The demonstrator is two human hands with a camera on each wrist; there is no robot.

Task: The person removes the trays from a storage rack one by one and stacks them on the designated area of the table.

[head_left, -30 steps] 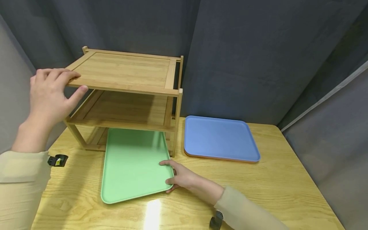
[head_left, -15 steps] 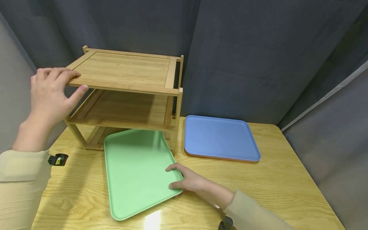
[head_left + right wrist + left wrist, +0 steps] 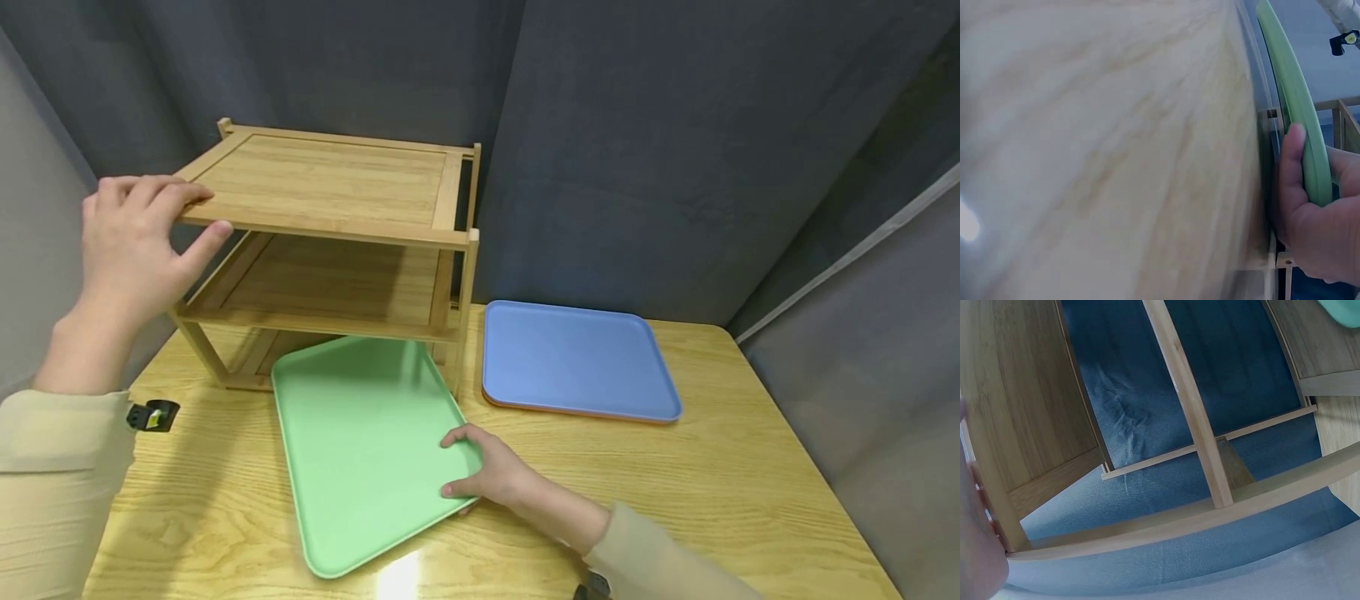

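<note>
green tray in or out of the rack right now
Mostly out. The green tray lies skewed on the table, only its far corner under the wooden rack. The right hand grips its right edge.

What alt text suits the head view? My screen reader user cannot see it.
A person's right hand grips the corner of a flat green plastic tray lying skewed on a wooden table, partly under a two-tier bamboo shelf held by the left hand. A blue tray lies alongside.
</note>
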